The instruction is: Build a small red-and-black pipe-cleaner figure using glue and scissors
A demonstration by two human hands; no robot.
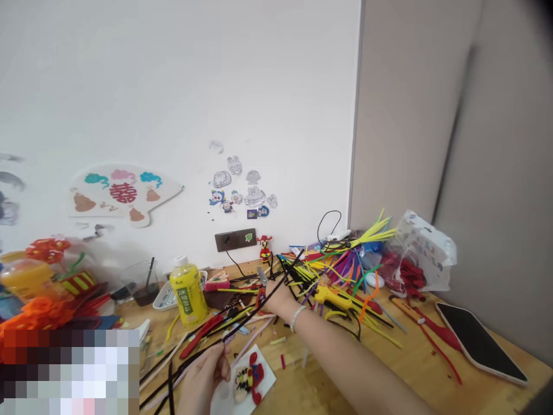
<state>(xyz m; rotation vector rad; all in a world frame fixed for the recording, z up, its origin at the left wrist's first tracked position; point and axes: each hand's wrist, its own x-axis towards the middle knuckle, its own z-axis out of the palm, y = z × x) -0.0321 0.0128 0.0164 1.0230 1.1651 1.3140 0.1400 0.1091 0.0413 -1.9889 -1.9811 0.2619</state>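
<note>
1. My left hand [202,376] is at the near edge of the worktop [389,369]. It is closed, and its fingers [221,364] pinch a long black pipe cleaner [242,320].
2. My right hand [276,298] is farther in, near the middle of the worktop, with a silver bracelet [298,317] on my wrist. It is closed too. It seems to grip small scissors [261,288] with a red handle, but I cannot be sure, since my hand hides most of them.
3. The long black pipe cleaner lies on a slant. It runs from the near left of the worktop up to the far right. It goes through my left hand, and its far end pokes out just past my right hand. So my right hand is nearer to the far end.
4. A yellow glue gun [332,300] lies just to the right of my right hand. A big heap of bright pipe cleaners [345,265] sits behind it, by the far edge.
5. A small pipe cleaner doll [248,383] lies on a white card [227,397], just beside my left hand. A yellow bottle [188,291] stands to the left of my hands.
</note>
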